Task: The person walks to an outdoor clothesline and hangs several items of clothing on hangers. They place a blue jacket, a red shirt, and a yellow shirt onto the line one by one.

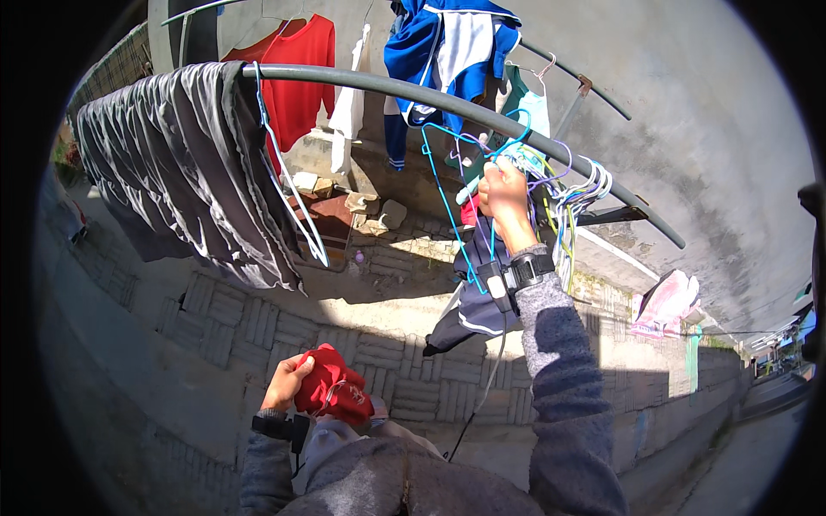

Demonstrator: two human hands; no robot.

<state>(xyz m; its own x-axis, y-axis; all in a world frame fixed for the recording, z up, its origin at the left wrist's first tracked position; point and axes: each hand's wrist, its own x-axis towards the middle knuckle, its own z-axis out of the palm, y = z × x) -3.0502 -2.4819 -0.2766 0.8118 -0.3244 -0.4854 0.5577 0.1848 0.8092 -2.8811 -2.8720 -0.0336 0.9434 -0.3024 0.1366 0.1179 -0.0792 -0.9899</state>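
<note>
Bunched in my left hand [286,384], low in front of my body, is a red fabric item [335,387] with a pale print. My right hand [506,197] is raised to the curved metal rail [400,91], its fingers closed around a blue clothes hanger [444,200]. That hanger's hook reaches up to the rail, and a purple hanger [466,184] hangs close beside it. To the right of this hand, several white and coloured hangers [568,213] crowd together on the rail. A dark garment with white trim [481,306] shows below my right wrist.
A grey cloth [181,174] drapes over the rail's left end, next to a pale blue hanger [293,187]. Behind hang a red sweater [300,77], a white cloth [348,106] and a blue-and-white garment [452,51]. Stones [377,209] lie by the wall; pink fabric [668,303] is at right.
</note>
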